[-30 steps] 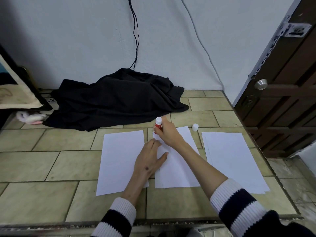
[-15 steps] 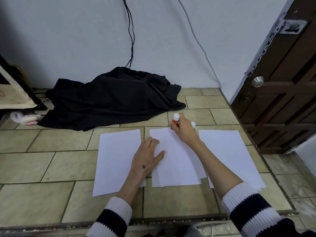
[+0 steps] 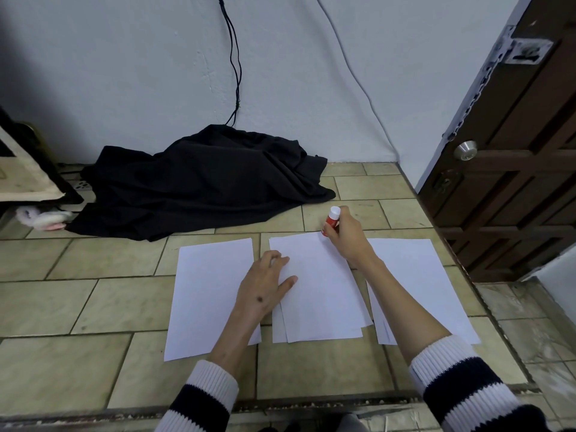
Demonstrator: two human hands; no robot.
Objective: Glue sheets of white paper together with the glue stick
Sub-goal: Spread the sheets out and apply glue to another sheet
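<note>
A person kneels over a tiled floor [image 3: 124, 307] with white paper laid out in three lots, and the middle stack [image 3: 318, 294] is the landmark for everything else. A single sheet [image 3: 212, 291] lies just to its left, and a second pile [image 3: 417, 275] lies just to its right, partly under the right forearm. The right hand [image 3: 349, 235] is curled round the glue stick [image 3: 331, 221] at the stack's far right corner, the stick tilted with its white end up and away, its red body pointing down toward the paper's far edge; whether the tip is touching the paper I cannot tell, as the fingers hide it. The left hand [image 3: 265, 285] rests on the stack's left edge with its fingers loosely bent, pinning the sheets and gripping nothing. The stack's long axis runs from the person toward the wall, so the remaining paper lies toward the person from the stick, and I judge the next stroke would run down the right edge toward the near end. The right hand is plainly the nearer for that. Beyond the stack, a heap of black cloth [image 3: 199, 182] sits against the wall.
</note>
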